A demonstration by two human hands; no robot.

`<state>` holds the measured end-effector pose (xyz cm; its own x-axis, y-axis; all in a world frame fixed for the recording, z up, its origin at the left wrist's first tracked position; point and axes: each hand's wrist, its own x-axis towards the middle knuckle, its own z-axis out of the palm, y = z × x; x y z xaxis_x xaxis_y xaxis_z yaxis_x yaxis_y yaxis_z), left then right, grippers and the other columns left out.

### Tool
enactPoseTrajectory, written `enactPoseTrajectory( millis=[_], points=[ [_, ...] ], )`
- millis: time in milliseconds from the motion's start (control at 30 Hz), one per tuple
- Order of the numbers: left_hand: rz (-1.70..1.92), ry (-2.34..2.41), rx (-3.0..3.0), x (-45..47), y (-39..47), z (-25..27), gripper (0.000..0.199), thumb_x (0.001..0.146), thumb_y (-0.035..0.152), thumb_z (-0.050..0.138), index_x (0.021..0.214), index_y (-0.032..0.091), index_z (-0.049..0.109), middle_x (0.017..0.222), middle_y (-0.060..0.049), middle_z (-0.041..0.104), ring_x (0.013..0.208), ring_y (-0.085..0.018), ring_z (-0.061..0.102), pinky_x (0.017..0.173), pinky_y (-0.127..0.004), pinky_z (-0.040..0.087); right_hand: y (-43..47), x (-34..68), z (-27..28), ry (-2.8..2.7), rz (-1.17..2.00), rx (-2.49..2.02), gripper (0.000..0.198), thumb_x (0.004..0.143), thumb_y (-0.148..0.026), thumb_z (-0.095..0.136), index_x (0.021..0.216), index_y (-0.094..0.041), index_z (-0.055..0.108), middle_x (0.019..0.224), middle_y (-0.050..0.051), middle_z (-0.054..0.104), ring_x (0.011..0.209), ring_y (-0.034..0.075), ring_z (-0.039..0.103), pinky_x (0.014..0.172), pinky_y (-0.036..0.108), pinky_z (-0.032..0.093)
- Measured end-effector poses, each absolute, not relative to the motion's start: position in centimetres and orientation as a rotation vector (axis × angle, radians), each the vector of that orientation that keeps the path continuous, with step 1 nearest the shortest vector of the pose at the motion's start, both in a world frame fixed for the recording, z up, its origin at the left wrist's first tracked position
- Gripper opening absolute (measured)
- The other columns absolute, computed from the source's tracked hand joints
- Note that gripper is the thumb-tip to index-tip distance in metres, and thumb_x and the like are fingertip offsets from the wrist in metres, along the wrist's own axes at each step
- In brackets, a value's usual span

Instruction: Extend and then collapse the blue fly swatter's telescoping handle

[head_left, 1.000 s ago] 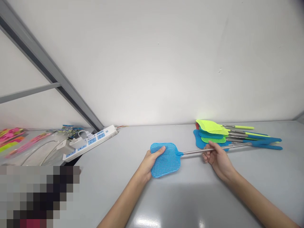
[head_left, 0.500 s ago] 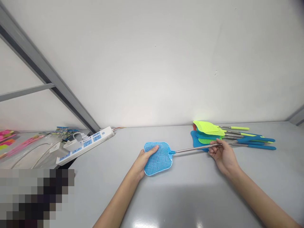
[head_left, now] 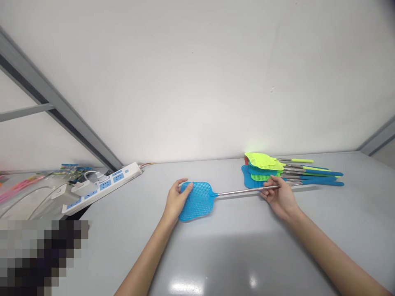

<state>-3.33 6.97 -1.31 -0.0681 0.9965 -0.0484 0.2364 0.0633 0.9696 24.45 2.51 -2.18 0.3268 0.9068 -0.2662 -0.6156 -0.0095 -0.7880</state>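
A blue fly swatter (head_left: pixel 197 202) with a mesh head and a thin metal shaft stretches between my hands, above the grey table. My left hand (head_left: pixel 177 199) pinches the head at its left edge, thumb on top. Around the metal shaft, close to the blue grip, the fingers of my right hand (head_left: pixel 279 197) are closed. Just behind that hand lies a pile of fly swatters (head_left: pixel 263 161), yellow-green and blue, heads to the left and handles to the right. Part of the pile is hidden behind my right hand.
A white power strip (head_left: pixel 105 187) with plugs in it lies at the left of the grey table (head_left: pixel 231 263). Pink packaged items (head_left: pixel 23 187) are beyond it at far left. A grey metal frame (head_left: pixel 68 111) slants along the left, and a white wall rises behind.
The whole scene has shifted slightly left as the camera turned. The swatter's mesh head has tilted a little and looks more solid blue. Both hands keep their hold.
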Motion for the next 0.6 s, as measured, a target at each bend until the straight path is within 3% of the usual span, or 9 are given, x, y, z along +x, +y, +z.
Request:
enactPoseTrajectory(
  millis=[133, 300, 600],
  points=[
    [1.119, 1.537, 1.467, -3.6, 7.1, -1.6, 0.035, 0.061, 0.041, 0.059, 0.089, 0.020, 0.058, 0.083, -0.004, 0.059, 0.075, -0.018, 0.053, 0.075, -0.031, 0.038, 2.5, 24.1, -2.3, -0.383, 1.254, -0.988, 0.025, 0.070, -0.027, 0.049, 0.047, -0.018, 0.046, 0.043, -0.003, 0.042, 0.036, 0.007, 0.034, 0.038, 0.023, 0.034],
    [1.104, 1.501, 1.927, -1.9, 5.5, -0.7, 0.024, 0.070, 0.035, 0.051, 0.090, 0.024, 0.059, 0.111, -0.003, 0.051, 0.106, -0.020, 0.040, 0.094, -0.033, 0.020, 2.4, 23.8, -2.4, -0.401, 1.266, -0.979, 0.027, 0.070, -0.028, 0.048, 0.046, -0.018, 0.046, 0.041, -0.004, 0.039, 0.036, 0.007, 0.033, 0.038, 0.023, 0.033],
    [0.590, 1.062, 2.313, 0.9, 1.9, 0.4, 0.027, 0.080, 0.034, 0.037, 0.099, 0.026, 0.054, 0.092, -0.003, 0.059, 0.087, -0.017, 0.049, 0.088, -0.034, 0.020, 2.2, 23.2, -2.5, -0.435, 1.278, -0.945, 0.027, 0.071, -0.030, 0.049, 0.046, -0.018, 0.046, 0.043, -0.004, 0.038, 0.036, 0.007, 0.032, 0.036, 0.023, 0.031]
  ],
)
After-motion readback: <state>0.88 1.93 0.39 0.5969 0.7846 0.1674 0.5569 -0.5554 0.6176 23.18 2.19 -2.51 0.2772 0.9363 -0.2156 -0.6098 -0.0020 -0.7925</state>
